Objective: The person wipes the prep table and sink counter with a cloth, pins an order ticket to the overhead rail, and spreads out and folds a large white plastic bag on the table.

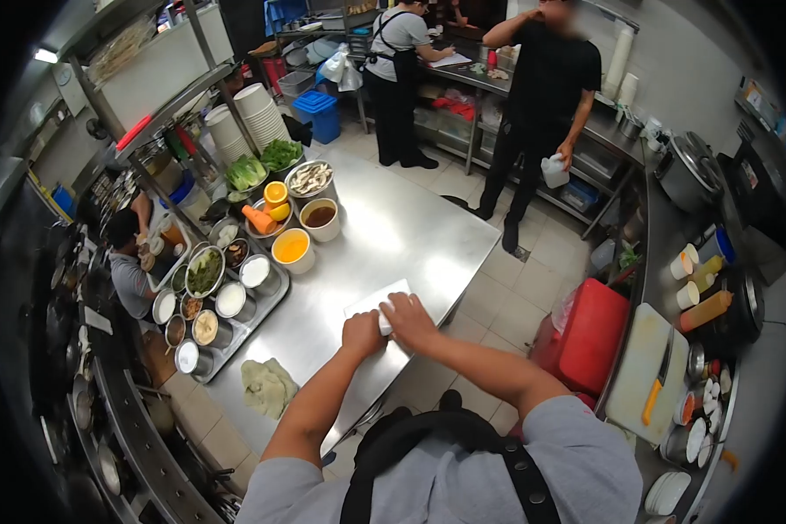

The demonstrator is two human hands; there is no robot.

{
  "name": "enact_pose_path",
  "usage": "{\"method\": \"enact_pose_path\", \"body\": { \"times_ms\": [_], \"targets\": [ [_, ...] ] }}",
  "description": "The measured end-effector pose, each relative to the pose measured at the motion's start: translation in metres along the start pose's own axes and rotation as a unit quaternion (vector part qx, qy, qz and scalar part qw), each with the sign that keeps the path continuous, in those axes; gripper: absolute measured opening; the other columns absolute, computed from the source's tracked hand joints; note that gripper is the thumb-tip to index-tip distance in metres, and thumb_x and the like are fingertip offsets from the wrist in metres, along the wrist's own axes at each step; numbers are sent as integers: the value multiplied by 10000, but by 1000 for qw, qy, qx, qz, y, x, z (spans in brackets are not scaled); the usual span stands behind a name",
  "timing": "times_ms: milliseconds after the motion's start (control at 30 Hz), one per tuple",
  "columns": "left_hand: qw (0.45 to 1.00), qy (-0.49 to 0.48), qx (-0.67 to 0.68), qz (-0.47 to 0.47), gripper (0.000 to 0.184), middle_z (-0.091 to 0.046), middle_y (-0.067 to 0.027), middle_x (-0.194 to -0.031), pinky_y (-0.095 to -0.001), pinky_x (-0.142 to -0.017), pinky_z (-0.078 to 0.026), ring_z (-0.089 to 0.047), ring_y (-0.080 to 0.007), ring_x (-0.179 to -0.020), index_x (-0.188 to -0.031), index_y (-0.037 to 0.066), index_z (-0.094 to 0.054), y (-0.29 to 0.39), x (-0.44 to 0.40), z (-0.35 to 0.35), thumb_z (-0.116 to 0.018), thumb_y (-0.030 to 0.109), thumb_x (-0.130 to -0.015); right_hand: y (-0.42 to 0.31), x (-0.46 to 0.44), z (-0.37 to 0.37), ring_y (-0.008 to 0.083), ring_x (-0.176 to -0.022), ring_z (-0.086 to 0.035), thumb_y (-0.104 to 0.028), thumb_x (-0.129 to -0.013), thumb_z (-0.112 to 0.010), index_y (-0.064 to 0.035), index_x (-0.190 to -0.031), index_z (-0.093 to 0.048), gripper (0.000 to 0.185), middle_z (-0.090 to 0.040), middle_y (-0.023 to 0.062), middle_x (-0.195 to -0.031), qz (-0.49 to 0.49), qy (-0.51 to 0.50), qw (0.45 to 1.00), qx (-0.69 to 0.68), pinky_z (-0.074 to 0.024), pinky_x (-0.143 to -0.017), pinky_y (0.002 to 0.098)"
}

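Note:
Both my hands meet over the near part of the steel table (393,214). My left hand (363,334) is closed against a small white item (385,324) that looks folded or wrapped; its kind is unclear. My right hand (410,321) lies over the same item from the other side, fingers curled down on it. Beneath and just beyond my fingers is a flat white sheet or board (391,293), partly covered by the hands. A crumpled pale green cloth (268,388) rests on the table left of my left forearm.
Ingredient tubs, including an orange-yellow one (293,251), and a tray (258,327) crowd the table's left side. On the right counter lies a knife (655,397) on a cutting board (627,371). A red bin (585,327) stands below. Several people work nearby; one holds a white container (554,171).

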State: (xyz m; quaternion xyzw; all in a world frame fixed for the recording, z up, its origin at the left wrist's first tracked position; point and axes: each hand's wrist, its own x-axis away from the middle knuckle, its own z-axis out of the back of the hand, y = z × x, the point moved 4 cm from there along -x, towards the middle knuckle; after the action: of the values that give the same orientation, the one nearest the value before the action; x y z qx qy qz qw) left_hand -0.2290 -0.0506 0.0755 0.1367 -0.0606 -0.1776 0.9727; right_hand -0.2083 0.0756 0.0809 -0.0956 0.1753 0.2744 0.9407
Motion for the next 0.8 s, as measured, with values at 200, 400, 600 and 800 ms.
{"method": "enact_pose_path", "body": {
  "times_ms": [200, 400, 600, 800],
  "targets": [
    [998, -50, 43, 17, 425, -696, -160, -956, -421, -820, -525, -664, -333, -918, -995, 89, -668, -11, -9, 8, -735, 372, -685, -23, 10, -5, 290, -1146, -504, -201, -827, -547, -56, -1203, -530, 404, -570, 133, -1118, 16, 99, 983, 152, -388, -949, 494],
    [995, -66, 65, 37, 382, -688, -167, -1012, -431, -849, -514, -653, -341, -955, -1007, 111, -685, -18, -13, 6, -665, 339, -702, -2, -28, -28, 236, -801, -550, -147, -768, -558, -106, -872, -571, 112, -553, 71, -783, -2, 5, 999, 41, -400, -718, 385],
    [994, -31, 95, 31, 492, -665, -168, -1029, -414, -896, -486, -611, -331, -1035, -1092, 59, -602, -21, -1, -4, -729, 255, -658, 5, -38, -45, 248, -748, -659, -179, -772, -593, -114, -834, -631, 98, -674, 85, -759, -4, -187, 982, 38, -473, -686, 385],
    [972, 225, -64, -31, 578, -508, -134, -1159, -642, -1010, -274, -477, -307, -1150, -1179, 35, -477, -6, 34, -7, -660, 125, -638, 7, -51, -47, 252, -867, -686, -197, -780, -631, -120, -868, -700, 135, -710, 98, -893, -53, -319, 946, 31, -524, -723, 374]
  ]
}}
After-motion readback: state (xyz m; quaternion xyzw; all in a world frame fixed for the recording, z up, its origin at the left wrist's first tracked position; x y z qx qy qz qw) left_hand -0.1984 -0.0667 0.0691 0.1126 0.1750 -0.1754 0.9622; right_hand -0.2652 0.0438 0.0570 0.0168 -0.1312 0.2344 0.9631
